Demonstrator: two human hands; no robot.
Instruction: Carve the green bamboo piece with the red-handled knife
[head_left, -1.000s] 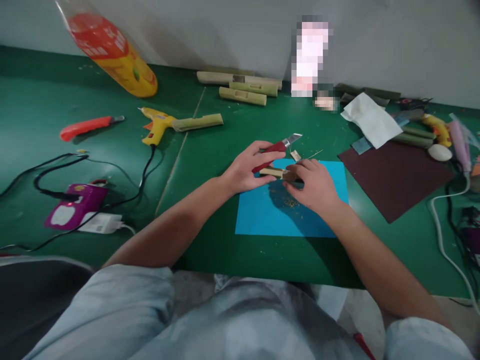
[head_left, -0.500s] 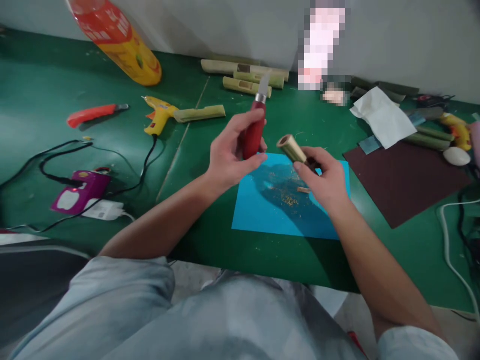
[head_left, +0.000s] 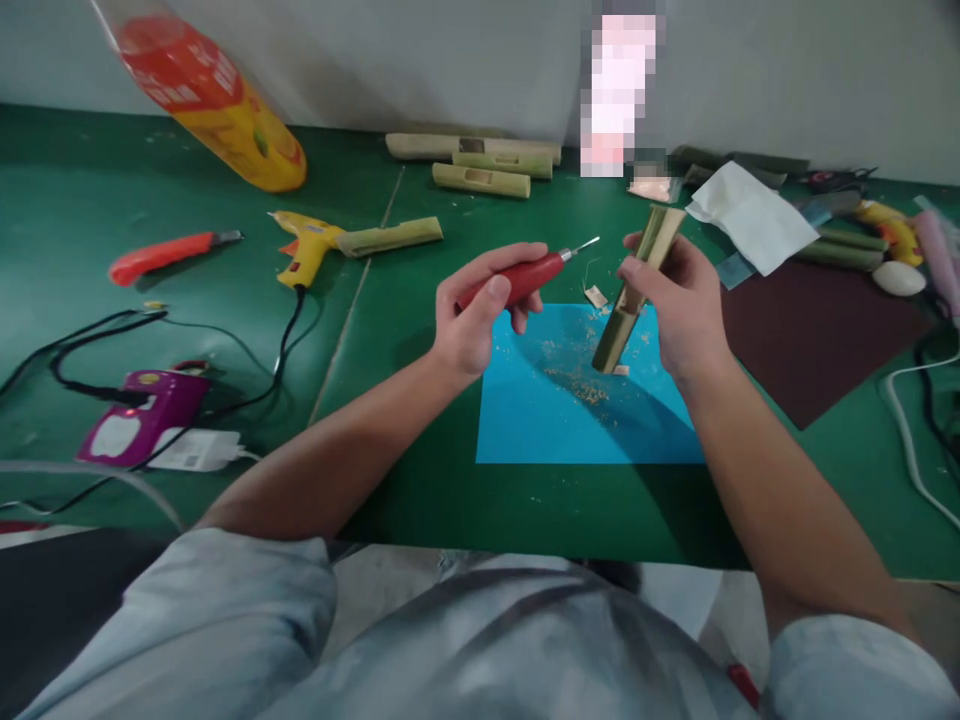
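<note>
My left hand is closed round a red-handled carving knife, its thin blade pointing right. My right hand grips a short split bamboo piece, held upright and slightly tilted above a blue sheet. The knife tip is a little left of the bamboo, not touching it. Shavings and a small chip lie on the blue sheet under both hands.
On the green table: a yellow glue gun with a bamboo piece, a red utility knife, an orange-yellow bottle, several bamboo pieces, a purple device with cables, a brown sheet, white paper.
The bamboo piece has turned from lying tilted low to standing upright and higher. The knife has swung from pointing up to pointing right toward the bamboo.
</note>
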